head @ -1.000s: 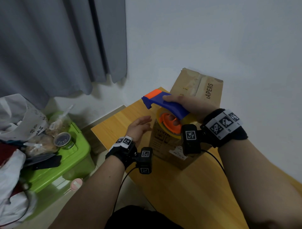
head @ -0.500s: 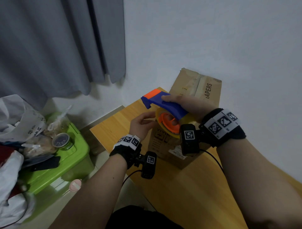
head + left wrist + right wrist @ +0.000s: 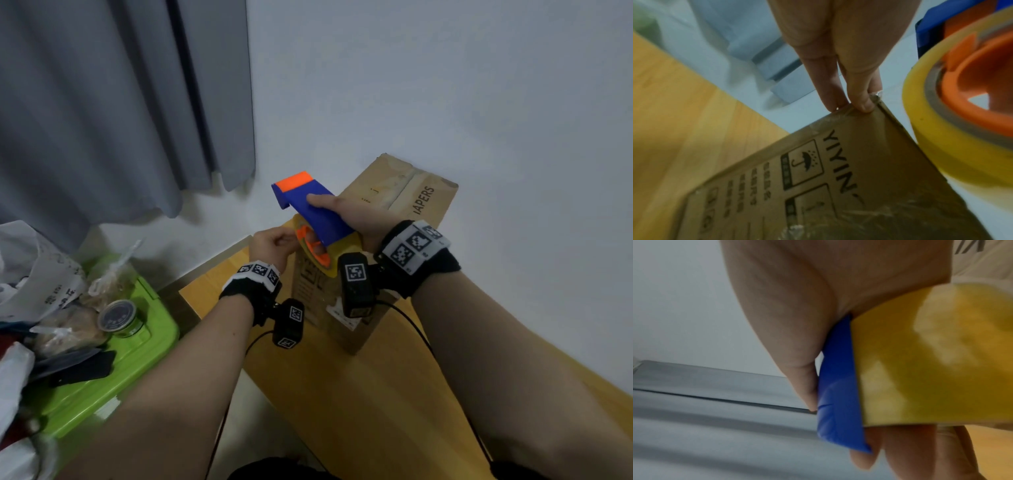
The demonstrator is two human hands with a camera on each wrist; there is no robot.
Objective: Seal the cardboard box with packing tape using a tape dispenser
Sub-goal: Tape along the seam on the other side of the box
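Gripping the dispenser (image 3: 313, 214), your right hand (image 3: 356, 219) has its thumb flat along the blue body and its fingers curled underneath. The dispenser's long axis tilts up and away to the left, orange tip highest, with the yellow roll (image 3: 953, 129) hanging just above the box (image 3: 407, 202) on the table (image 3: 376, 404). Your left hand (image 3: 270, 245) is narrowed to a pinch; two fingertips (image 3: 862, 104) touch the box's near top corner, where a clear tape scrap shows.
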